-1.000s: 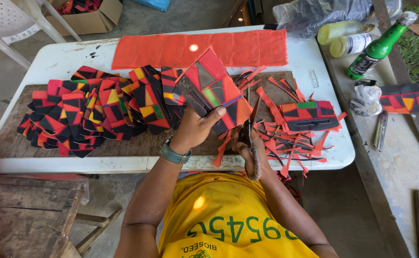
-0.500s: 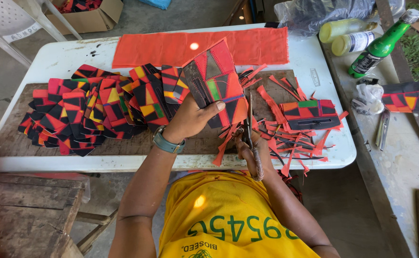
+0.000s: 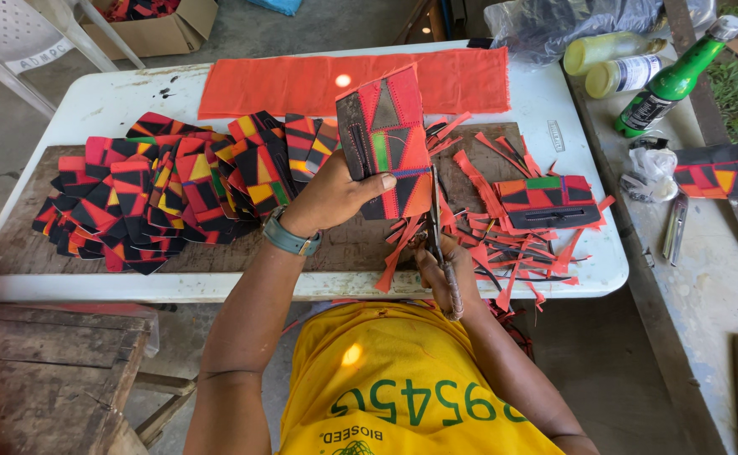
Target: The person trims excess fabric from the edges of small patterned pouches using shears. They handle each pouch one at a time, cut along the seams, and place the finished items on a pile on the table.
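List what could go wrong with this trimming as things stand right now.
1. The scissors in the right hand cut along the patchwork piece close to the left hand; its thumb could be nicked.
2. The piece is held up off the board, so it may flex and the cut may wander.
3. Red scraps lie piled at the white table edge and may slide off.

You are at what seems an outdoor sewing workshop: a white plastic folding table [image 3: 116, 101] on bare ground, stacked red-and-black patchwork fabric pieces [image 3: 150, 194], scattered red cloth trimmings [image 3: 504, 244].
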